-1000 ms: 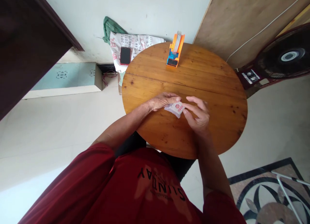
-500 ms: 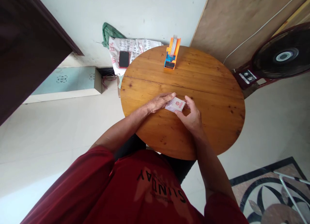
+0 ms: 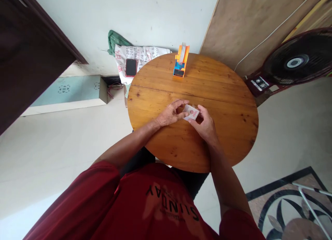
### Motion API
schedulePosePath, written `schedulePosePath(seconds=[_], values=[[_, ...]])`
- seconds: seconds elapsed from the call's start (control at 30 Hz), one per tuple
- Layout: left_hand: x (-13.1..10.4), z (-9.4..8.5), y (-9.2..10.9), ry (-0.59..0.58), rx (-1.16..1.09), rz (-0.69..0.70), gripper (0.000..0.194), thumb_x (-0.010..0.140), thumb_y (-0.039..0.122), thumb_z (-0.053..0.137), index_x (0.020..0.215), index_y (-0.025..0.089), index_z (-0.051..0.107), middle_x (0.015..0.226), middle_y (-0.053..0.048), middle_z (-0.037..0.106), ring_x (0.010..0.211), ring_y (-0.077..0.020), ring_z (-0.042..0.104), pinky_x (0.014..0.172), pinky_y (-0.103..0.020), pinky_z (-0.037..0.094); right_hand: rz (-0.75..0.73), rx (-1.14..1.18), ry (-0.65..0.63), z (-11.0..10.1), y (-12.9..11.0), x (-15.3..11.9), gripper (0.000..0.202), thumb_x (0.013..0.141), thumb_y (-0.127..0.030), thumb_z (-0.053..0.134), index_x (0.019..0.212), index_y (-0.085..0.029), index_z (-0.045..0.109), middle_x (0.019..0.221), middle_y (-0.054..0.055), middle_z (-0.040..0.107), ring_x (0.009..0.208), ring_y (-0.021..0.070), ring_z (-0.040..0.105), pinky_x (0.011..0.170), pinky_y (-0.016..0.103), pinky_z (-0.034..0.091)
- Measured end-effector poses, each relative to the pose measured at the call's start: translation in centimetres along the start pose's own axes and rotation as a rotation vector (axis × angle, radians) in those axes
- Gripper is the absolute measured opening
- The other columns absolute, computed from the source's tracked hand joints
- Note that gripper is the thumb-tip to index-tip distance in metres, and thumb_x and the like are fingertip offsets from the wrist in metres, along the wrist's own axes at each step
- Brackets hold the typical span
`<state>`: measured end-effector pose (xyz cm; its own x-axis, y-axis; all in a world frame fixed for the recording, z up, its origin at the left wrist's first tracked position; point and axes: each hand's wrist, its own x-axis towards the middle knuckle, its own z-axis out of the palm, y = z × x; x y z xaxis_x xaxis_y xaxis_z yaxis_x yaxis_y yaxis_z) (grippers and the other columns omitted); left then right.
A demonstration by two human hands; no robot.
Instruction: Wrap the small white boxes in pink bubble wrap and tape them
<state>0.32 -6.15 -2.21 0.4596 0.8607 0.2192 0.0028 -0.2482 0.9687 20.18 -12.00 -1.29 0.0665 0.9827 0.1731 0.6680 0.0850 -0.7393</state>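
Note:
A small white box with red print (image 3: pixel 192 113), in what looks like clear wrapping, is held between my two hands above the round wooden table. My left hand (image 3: pixel 172 112) grips its left end, thumb on the top face and fingers at the far edge. On the right side, my right hand (image 3: pixel 205 123) pinches the box between thumb and index finger. Farther back on the table stands an orange and blue tape dispenser (image 3: pixel 181 61), touched by neither hand.
Beyond the table's left back edge, a black phone (image 3: pixel 131 67) lies on a printed white sheet (image 3: pixel 151 53) beside a green bag (image 3: pixel 117 41). A large fan (image 3: pixel 295 62) stands at the right. A pale blue-topped box (image 3: pixel 70 91) is on the left.
My left hand has shifted its grip, its thumb now over the box's left part, where loose clear wrapping showed before. The view has moved slightly.

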Motion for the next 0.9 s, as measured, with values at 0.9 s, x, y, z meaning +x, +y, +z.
schedulePosePath(seconds=[0.9], values=[[0.2, 0.8, -1.3, -0.029, 0.118, 0.169, 0.036, 0.082, 0.038, 0.074, 0.112, 0.017, 0.07, 0.121, -0.014, 0.058, 0.107, -0.0226, 0.062, 0.092, -0.038, 0.054, 0.158, 0.248, -0.095, -1.3, 0.8, 6.5, 0.022, 0.078, -0.043, 0.068, 0.076, -0.022, 0.073, 0.07, 0.001, 0.069, 0.064, 0.0184, 0.062, 0.062, 0.033, 0.05]])
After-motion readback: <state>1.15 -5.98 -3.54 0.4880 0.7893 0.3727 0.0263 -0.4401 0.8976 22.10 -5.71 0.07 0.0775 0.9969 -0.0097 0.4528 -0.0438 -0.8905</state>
